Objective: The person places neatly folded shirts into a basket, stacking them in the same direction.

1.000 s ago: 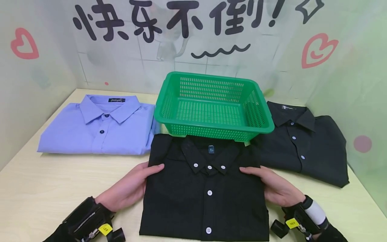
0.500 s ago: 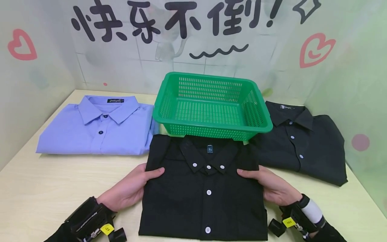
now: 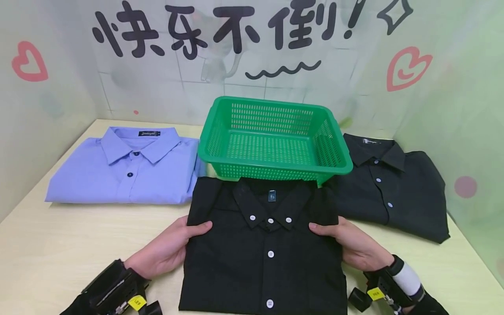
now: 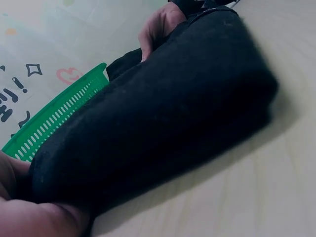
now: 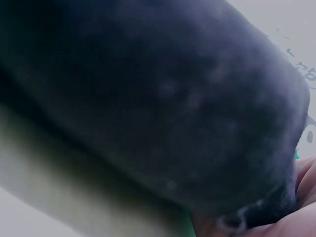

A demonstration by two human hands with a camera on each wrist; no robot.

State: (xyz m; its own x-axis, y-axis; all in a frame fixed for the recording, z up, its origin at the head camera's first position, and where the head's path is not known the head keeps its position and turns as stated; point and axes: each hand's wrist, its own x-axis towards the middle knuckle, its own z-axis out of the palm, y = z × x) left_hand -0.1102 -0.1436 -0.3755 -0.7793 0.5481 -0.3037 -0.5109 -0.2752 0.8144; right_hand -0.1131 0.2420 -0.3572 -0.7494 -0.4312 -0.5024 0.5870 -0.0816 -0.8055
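Left hand [image 3: 167, 247] and right hand [image 3: 362, 246] each grip one side of the folded black button-down shirt [image 3: 240, 262], which lies between them; grip unchanged from a second ago (head view shifted slightly). Green plastic basket [image 3: 271, 165] beyond both hands. Left-wrist view shows the shirt's thick side fold, unseen from the head.

The left hand [image 3: 165, 251] and right hand [image 3: 360, 247] have slid slightly lower along the black shirt [image 3: 232, 267]; beyond them, its collar end now hides a bit more of the basket's [image 3: 275, 167] base (only a slight shift).
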